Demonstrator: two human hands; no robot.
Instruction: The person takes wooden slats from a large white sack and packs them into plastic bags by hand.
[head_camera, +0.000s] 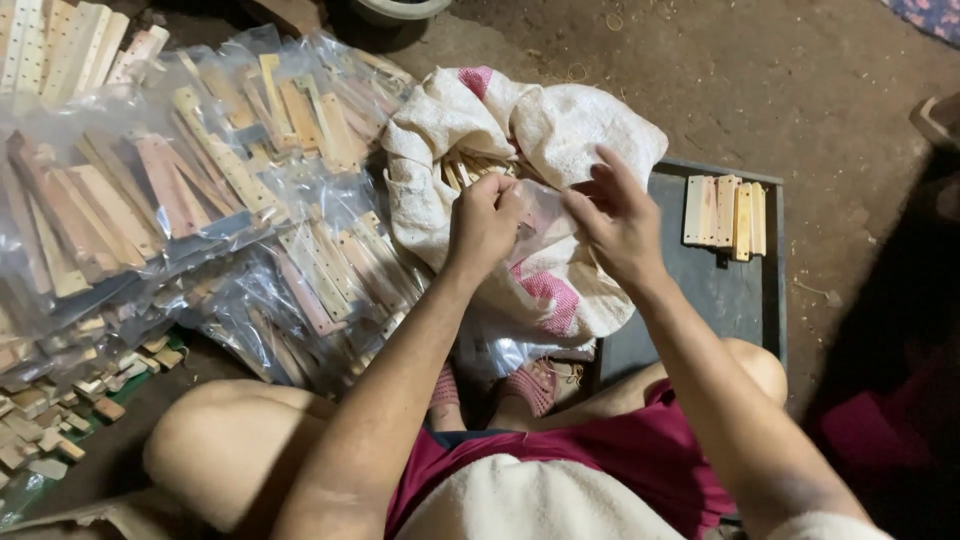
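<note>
Much looks already done: at the left a heap of clear plastic bags (200, 190), each packed with flat wooden slats, covers the dirt floor (780, 90), with loose offcuts (60, 400) below. In the middle, over an open white sack (560, 130) of slats, the left hand (483, 222) pinches one edge of a small clear bag (545, 212) and the right hand (620, 222) grips its other edge. At the right, a short row of slats (725, 215) lies unbagged on the dark tabletop (700, 290).
</note>
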